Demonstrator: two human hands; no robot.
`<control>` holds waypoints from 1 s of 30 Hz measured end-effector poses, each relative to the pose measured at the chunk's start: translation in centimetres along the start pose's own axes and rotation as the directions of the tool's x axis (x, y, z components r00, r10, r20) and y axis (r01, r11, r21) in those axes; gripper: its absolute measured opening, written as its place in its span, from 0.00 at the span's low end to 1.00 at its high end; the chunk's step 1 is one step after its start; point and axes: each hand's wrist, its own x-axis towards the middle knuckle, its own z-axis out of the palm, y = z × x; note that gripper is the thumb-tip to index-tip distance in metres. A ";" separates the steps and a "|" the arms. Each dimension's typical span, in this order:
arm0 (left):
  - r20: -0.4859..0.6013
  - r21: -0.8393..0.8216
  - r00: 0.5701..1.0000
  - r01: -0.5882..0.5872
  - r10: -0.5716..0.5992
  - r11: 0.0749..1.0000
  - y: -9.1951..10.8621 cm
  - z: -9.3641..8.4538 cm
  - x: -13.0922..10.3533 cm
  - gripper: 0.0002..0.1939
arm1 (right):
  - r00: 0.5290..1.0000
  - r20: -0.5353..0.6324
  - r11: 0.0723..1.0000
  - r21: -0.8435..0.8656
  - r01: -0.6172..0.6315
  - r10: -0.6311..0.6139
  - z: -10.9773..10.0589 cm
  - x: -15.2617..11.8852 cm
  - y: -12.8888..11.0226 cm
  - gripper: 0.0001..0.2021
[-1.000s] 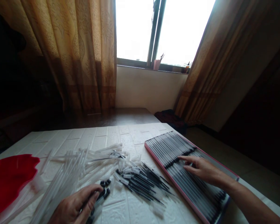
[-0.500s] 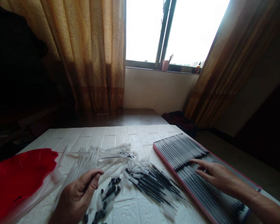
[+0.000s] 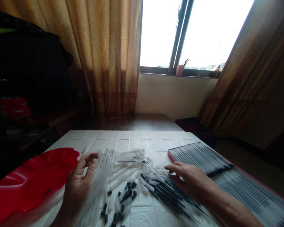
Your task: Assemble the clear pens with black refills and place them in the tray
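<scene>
My left hand [image 3: 81, 178] is raised beside a heap of clear plastic tubes [image 3: 98, 179], thumb and fingers apart, nothing visible in it. Over the white and clear small pieces, at the upper end of a bundle of thin black pen refills [image 3: 167, 194], hovers my right hand [image 3: 188, 178]. Its fingers are stretched out and apart, and I see nothing between them. Small black caps [image 3: 129, 192] lie scattered between the two hands. To the right, a pink-edged tray [image 3: 196, 154] holds rows of clear pens with black ends; my right forearm crosses in front of it.
A red scalloped dish [image 3: 35, 179] stands at the left of the white brick-patterned tabletop [image 3: 142, 214]. Beyond is a dark brown surface [image 3: 151, 121]. A pink cup [image 3: 179, 70] sits on the windowsill, with curtains [image 3: 109, 63] on both sides.
My right hand has moved left from the pen tray to the refill bundle. My left hand has opened and shifted toward the tubes. The whole view has swung left.
</scene>
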 end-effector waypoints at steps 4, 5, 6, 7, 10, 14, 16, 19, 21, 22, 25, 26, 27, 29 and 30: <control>0.064 0.155 0.998 -0.009 -0.001 0.988 -0.8 0.1 1.2 0.21 | 0.993 0.027 0.992 0.053 0.117 -0.119 1.2 5.1 -4.4 0.14; 0.091 0.200 0.996 -0.024 0.006 0.979 -1.0 0.3 1.3 0.21 | 0.990 0.030 0.989 0.056 0.136 -0.138 1.6 6.6 -5.2 0.14; 0.116 0.247 0.993 -0.040 0.011 0.968 -1.1 0.5 1.4 0.21 | 0.988 0.024 0.987 0.054 0.151 -0.153 2.1 8.0 -5.9 0.15; 0.140 0.294 0.990 -0.053 0.012 0.954 -1.3 0.8 1.3 0.21 | 0.986 0.025 0.985 0.053 0.165 -0.167 2.5 9.4 -6.5 0.16; 0.208 0.428 0.978 -0.072 -0.021 0.901 -1.7 1.4 1.0 0.23 | 0.979 0.029 0.979 0.057 0.198 -0.200 4.0 13.2 -7.9 0.18; 0.285 0.564 0.953 -0.081 -0.101 0.822 -1.9 1.6 0.6 0.26 | 0.969 0.033 0.968 0.072 0.242 -0.245 5.5 16.8 -10.7 0.18; 0.306 0.618 0.942 -0.086 -0.138 0.782 -1.8 1.5 0.6 0.26 | 0.959 0.039 0.958 0.083 0.276 -0.280 6.2 18.2 -12.7 0.18; 0.309 0.690 0.931 -0.079 -0.194 0.720 -1.5 1.3 0.6 0.27 | 0.954 0.057 0.953 0.086 0.290 -0.295 7.3 19.9 -15.7 0.17; 0.306 0.726 0.923 -0.069 -0.232 0.684 -1.5 1.3 0.6 0.28 | 0.958 0.078 0.960 0.077 0.270 -0.275 8.0 20.7 -17.2 0.17; 0.308 0.738 0.919 -0.068 -0.246 0.672 -1.5 1.3 0.6 0.28 | 0.960 0.092 0.963 0.073 0.259 -0.265 8.4 21.0 -17.7 0.17; 0.331 0.748 0.905 -0.078 -0.268 0.659 -1.7 1.3 0.5 0.28 | 0.957 0.129 0.966 0.068 0.251 -0.258 9.1 21.5 -18.4 0.16; 0.341 0.744 0.901 -0.085 -0.267 0.663 -1.7 1.4 0.5 0.28 | 0.955 0.136 0.964 0.068 0.257 -0.264 9.2 21.5 -18.3 0.16; 0.351 0.738 0.899 -0.092 -0.264 0.669 -1.6 1.4 0.5 0.28 | 0.952 0.141 0.962 0.068 0.266 -0.273 9.3 21.5 -18.2 0.16; 0.369 0.721 0.895 -0.107 -0.249 0.685 -1.4 1.4 0.4 0.27 | 0.945 0.150 0.957 0.067 0.283 -0.291 9.3 21.5 -17.9 0.15; 0.376 0.711 0.895 -0.113 -0.240 0.694 -1.2 1.3 0.3 0.26 | 0.941 0.158 0.954 0.067 0.292 -0.299 9.2 21.4 -17.6 0.15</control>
